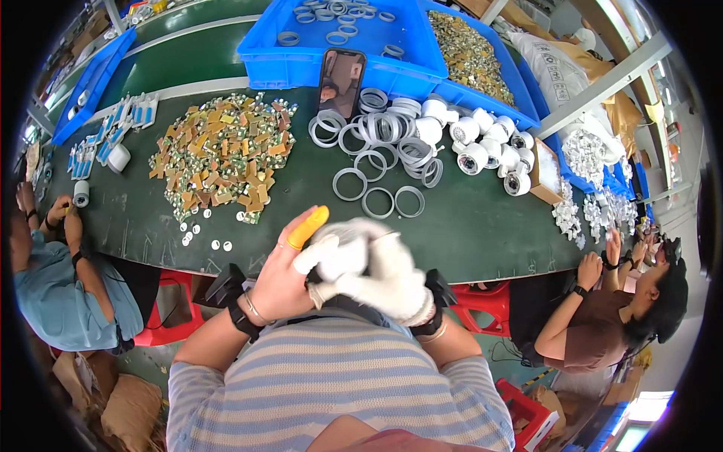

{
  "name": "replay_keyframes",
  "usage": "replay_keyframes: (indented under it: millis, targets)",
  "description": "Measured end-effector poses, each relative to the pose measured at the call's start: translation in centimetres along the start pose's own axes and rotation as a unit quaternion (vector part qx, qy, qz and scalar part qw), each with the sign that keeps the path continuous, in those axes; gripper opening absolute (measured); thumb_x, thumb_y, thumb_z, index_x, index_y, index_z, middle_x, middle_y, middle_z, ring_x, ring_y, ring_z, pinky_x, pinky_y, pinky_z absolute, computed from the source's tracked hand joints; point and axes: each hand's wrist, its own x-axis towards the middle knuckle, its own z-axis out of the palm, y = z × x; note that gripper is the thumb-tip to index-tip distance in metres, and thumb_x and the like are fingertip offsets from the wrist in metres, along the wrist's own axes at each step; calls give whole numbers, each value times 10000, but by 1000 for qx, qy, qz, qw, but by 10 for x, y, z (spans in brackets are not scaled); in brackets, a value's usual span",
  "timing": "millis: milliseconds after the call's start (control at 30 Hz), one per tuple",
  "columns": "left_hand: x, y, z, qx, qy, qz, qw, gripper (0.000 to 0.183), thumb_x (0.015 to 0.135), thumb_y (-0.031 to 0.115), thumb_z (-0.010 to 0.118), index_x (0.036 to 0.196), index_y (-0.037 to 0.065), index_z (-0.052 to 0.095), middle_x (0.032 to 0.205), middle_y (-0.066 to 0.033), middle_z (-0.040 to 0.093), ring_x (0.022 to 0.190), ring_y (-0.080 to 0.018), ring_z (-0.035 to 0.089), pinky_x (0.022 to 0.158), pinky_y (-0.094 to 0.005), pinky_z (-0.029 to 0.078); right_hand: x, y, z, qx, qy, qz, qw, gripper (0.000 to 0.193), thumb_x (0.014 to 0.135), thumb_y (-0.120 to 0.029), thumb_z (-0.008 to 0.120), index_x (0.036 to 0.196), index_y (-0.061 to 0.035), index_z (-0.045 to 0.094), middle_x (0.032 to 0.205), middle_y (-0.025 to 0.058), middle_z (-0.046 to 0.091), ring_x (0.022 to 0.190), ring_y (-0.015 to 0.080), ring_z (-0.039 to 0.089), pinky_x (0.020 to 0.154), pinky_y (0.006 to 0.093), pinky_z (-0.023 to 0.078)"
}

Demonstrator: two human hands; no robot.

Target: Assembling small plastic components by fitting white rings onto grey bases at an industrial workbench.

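Observation:
In front of my chest, a white round housing (343, 260) is held between both hands, blurred by motion. My left hand (277, 285) grips its left side; a yellow finger cot covers the raised index finger and a white one sits on another digit. In a white glove, my right hand (397, 282) wraps round the right side, its fingers partly smeared. Just beyond them on the green table lie loose grey rings (350, 184), with more heaped behind. White cylindrical housings with lens-like ends (473, 158) are grouped to the right of the rings.
A heap of small circuit boards (226, 151) lies left of centre, with small white discs (216, 245) before it. A phone (340, 81) leans on a blue bin (263, 69) of rings. Another blue bin (527, 113) holds boards. Co-workers sit at both sides.

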Motion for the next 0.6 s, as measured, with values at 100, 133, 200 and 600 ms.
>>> replay_keyframes:
  millis: [100, 133, 200, 600]
  targets:
    - [-20, -10, 2, -196, 52, -114, 973, 815, 871, 135, 838, 1549, 105, 387, 1490, -179, 500, 1280, -339, 604, 1077, -449, 505, 25, 6, -7, -10, -129, 19, 991, 524, 927, -257, 778, 1379, -46, 616, 1116, 149, 682, 992, 292, 676, 898, 400, 534]
    - [-24, -10, 4, -328, 98, -172, 924, 815, 902, 99, 801, 1573, 106, 339, 1449, -148, 525, 1244, -285, 630, 1058, -417, 523, 32, 17, -15, -90, -110, -21, 990, 443, 921, -268, 757, 1297, -54, 666, 1199, 140, 704, 1080, 295, 659, 932, 432, 509]
    - [-17, -10, -11, -419, 127, -277, 855, 765, 976, 161, 720, 1599, 107, 279, 1395, -119, 528, 1149, -224, 640, 1000, -358, 539, 53, 29, -14, -432, -34, -101, 895, 364, 864, -234, 765, 1197, -100, 706, 1182, 112, 710, 1060, 303, 642, 894, 456, 489]
    - [-7, -3, -48, 165, -109, -73, 978, 734, 731, 174, 869, 1422, 266, 637, 1179, -86, 692, 845, -312, 713, 720, -407, 602, 34, -27, -11, -404, -63, -240, 880, 316, 709, -142, 815, 1003, -235, 744, 1114, -37, 655, 1014, 252, 578, 851, 443, 464]
